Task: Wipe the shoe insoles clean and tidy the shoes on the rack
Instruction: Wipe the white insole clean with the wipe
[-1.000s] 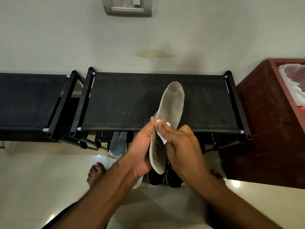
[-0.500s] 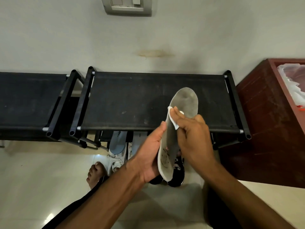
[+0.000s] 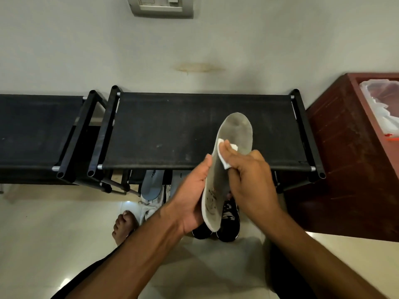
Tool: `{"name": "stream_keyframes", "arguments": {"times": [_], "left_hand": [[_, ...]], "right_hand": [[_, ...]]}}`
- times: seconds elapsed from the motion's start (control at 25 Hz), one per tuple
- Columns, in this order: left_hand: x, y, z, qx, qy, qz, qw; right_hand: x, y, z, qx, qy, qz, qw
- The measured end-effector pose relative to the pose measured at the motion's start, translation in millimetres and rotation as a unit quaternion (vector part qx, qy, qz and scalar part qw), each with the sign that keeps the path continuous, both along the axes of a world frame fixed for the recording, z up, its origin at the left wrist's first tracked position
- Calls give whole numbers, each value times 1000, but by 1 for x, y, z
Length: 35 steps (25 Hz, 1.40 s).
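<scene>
We hold the grey insole (image 3: 228,165) up in front of the shoe rack (image 3: 194,130), its toe end raised over the rack's top shelf near the front edge and its heel end low over the floor; our left hand (image 3: 192,197) grips the insole from behind along its left edge, and our right hand (image 3: 248,180) pinches a small white wipe (image 3: 224,157) against the insole's upper face, fingers curled round it. Below the insole, a pair of black shoes (image 3: 226,225) sits on the floor (image 3: 54,234) just in front of the rack; a white shoe (image 3: 151,203) lies beside them to the left, and grey-blue insoles (image 3: 152,184) show under the front edge of the top shelf.
</scene>
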<state>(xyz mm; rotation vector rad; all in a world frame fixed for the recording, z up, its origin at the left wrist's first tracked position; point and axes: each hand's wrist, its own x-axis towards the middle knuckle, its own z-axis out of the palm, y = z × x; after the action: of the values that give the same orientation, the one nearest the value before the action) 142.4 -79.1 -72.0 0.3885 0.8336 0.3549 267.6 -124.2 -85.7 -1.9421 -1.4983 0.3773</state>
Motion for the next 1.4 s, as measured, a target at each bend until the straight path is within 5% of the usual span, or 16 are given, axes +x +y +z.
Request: {"name": "stream_keyframes", "arguments": {"times": [0.2,0.32,0.48,0.72,0.88,1.04,1.24,1.4], "left_hand": [[-14,27,-4,-23,31,67,997],[-19,38,-4,-15,45,109,993],[-14,35,0,-34,4,173,984],[-6,23,5,-55,-16,141,988],[-12,30,2,-19,-10,135,991],[-18,37,-1,1,-30,143,989],[-17,36,-1,0,-21,140,990],[-17,36,-2,3,-32,150,988]], "right_hand": [[-48,-24,8,-14,100,127,987],[-55,-32,8,-5,60,174,983],[-53,-30,3,6,32,145,989],[-39,-12,-4,24,-17,84,996],[-48,-23,4,9,26,170,985],[-25,-10,-4,30,-95,124,987],[-46,-26,6,4,35,182,983],[-31,-12,0,12,-43,111,993]]}}
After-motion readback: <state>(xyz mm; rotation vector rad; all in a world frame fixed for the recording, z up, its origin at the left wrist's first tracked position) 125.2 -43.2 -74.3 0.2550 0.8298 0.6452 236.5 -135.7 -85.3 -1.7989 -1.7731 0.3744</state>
